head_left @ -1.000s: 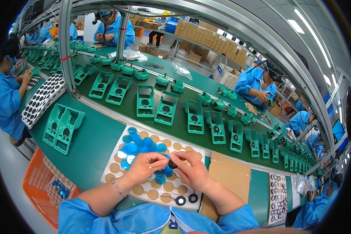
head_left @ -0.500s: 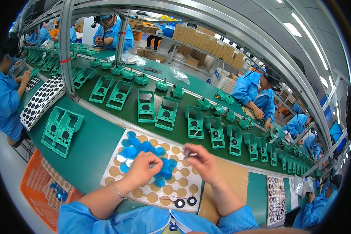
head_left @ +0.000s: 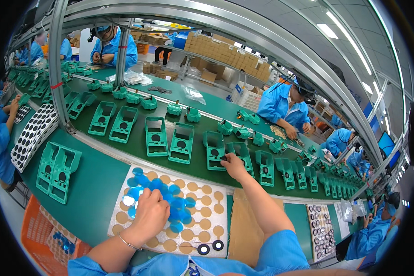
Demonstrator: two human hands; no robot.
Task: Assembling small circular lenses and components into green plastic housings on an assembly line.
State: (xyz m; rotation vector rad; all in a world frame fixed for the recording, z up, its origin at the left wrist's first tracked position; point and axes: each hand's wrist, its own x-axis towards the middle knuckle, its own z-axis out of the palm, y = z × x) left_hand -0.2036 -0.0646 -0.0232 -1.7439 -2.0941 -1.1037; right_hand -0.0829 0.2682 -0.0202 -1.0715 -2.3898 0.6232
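Down at lower centre-left, curling the left hand over blue discs on a white sheet (gripping anything? impossible to tell). Then mid-frame, pinching a small dark piece in the right hand, right by a green housing! Looks like the placing step, calling for careful lining-up before letting go.

A wide fisheye camera on a person's head looks down and forward from close by the near side of the dark green belt, taking in the worktop before it and, high beyond it, the ceiling.
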